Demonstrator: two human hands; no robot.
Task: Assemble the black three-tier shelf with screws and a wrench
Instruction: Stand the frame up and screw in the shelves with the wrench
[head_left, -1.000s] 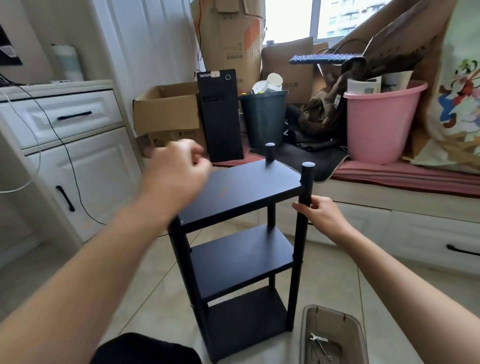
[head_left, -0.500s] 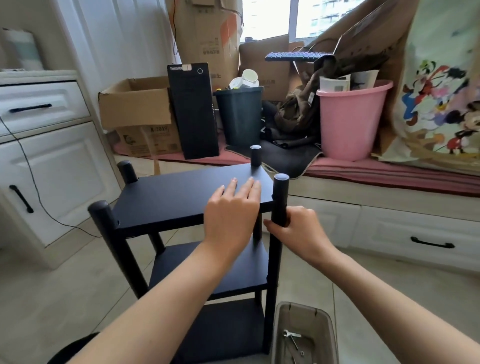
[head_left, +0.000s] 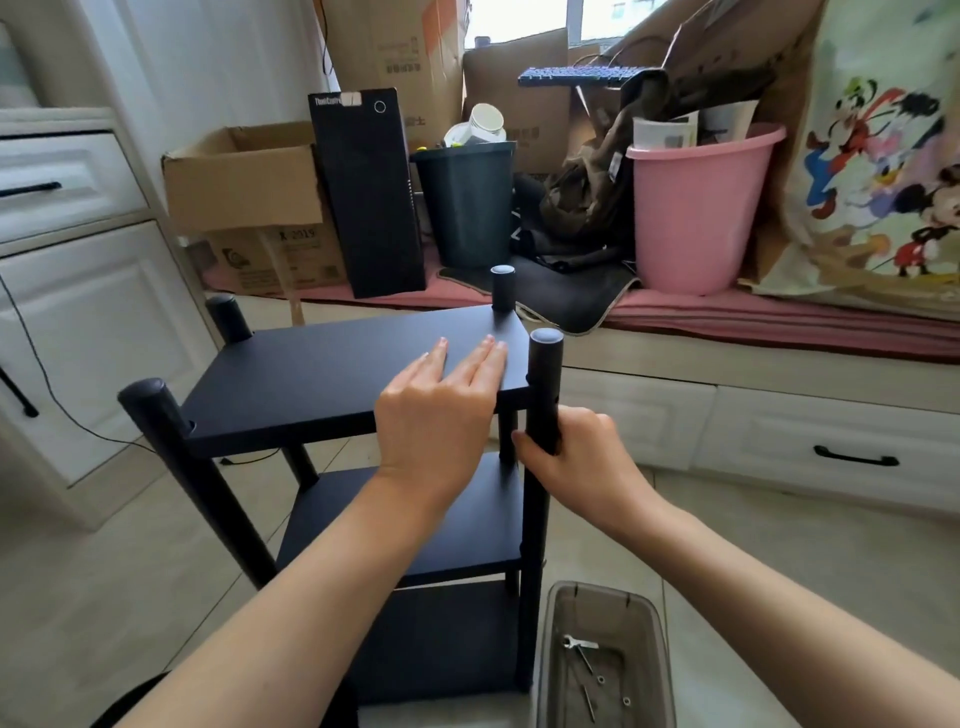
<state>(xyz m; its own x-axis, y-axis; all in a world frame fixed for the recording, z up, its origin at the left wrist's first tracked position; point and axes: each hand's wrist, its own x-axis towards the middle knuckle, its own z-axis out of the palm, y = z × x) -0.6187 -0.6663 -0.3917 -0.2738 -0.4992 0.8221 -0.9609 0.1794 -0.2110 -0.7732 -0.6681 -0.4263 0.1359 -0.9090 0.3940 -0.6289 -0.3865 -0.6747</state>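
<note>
Pale floor tiles (head_left: 93, 571) fill the lower part of the head view, with white cabinets (head_left: 78, 291) on the left and a cushioned window bench (head_left: 779, 322) across the back. On the bench stand a cardboard box (head_left: 244, 182), a black computer tower (head_left: 371, 192), a dark bin (head_left: 470, 202) and a pink bucket (head_left: 696, 208).

On the floor in front of the person stands the black shelf (head_left: 332, 374), upright, with all three boards sitting between four round posts. The left hand (head_left: 436, 415) lies flat on the near right part of the top board, fingers straight and pressing down. The right hand (head_left: 576, 452) is curled round the near right post (head_left: 543, 395), just below the top board.

Just beside the foot of that post sits a clear plastic tray (head_left: 649, 618). In it lie a small wrench (head_left: 579, 644) and a few loose screws (head_left: 600, 679); nothing is in either hand but the shelf itself.

Judging by how it stands, the assembly looks nearly or fully finished: every tier is in place and all four post tops rise above the top board. A small hole shows on the near right post at the level of the top board, and whether a screw sits in it cannot be told. The grip suggests the person is testing firmness or steadying the frame. What may remain is tightening any loose joint with the wrench, using the screws left in the tray.
</note>
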